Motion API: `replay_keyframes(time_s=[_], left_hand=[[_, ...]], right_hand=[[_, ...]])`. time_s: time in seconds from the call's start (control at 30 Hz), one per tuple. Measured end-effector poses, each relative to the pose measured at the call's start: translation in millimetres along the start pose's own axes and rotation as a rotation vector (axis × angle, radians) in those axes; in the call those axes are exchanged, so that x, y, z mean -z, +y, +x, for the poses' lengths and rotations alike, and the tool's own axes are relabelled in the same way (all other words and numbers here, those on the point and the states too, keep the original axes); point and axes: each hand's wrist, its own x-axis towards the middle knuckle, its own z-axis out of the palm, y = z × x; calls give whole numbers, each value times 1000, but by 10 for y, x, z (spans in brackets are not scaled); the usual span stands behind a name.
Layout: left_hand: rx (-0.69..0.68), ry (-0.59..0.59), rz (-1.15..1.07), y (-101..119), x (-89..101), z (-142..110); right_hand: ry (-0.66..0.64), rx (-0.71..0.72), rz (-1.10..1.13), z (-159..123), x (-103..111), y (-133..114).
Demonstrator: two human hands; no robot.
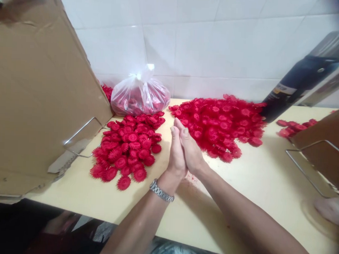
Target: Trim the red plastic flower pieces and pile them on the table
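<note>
In the middle of the head view, my left hand (pixel 176 157) and my right hand (pixel 193 152) are pressed palm to palm above the table. Their fingers are stretched out and point away from me, with both thumbs on top. Whether anything lies between the palms is hidden. Left of my hands is a heap of small red discs with toothed edges (pixel 130 144). A larger, flatter heap of the same red discs (pixel 219 121) spreads just beyond and to the right of my fingertips. Red crumbs (pixel 192 178) lie on the table below my wrists.
A tied clear plastic bag (pixel 141 94) of red pieces stands against the tiled wall. Cardboard panels with wire handles rise at left (pixel 42 100) and right (pixel 324 147). A dark cylindrical container (pixel 293 85) leans behind the right heap. Another person's hand (pixel 330 209) rests at the right edge.
</note>
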Motion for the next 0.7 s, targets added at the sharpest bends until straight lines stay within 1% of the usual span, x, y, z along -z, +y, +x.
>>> replay_keyframes(time_s=[0.07,0.1,0.17,0.23,0.27,0.33,0.4,0.47,0.53,0.63,0.7], left_hand=[[-40,-65,67,-51,15,-10],[-47,-53,86,-61,33,-2],[-5,-20,97,-42,75,34],[-42,-4,121,6,103,74],[-45,7,117,25,108,88],[-44,22,110,35,109,95],[-34,29,116,-1,108,73],[-28,14,133,-65,113,30],[-25,-9,147,-120,120,-15],[-37,-45,175,-117,120,-43],[-43,-63,205,-54,114,-28]], right_hand=[[30,-27,10,20,19,36],[40,-29,16,-11,15,45],[23,9,15,-120,-17,36],[10,38,29,-211,-64,8],[15,26,46,-227,-86,-3],[25,-6,94,-191,-116,-2],[-1,-15,129,-98,-120,38],[-41,-27,128,-5,-97,99],[-43,-70,84,41,-62,143],[-18,-105,13,-8,-29,117],[-31,-69,-3,-90,-37,56]])
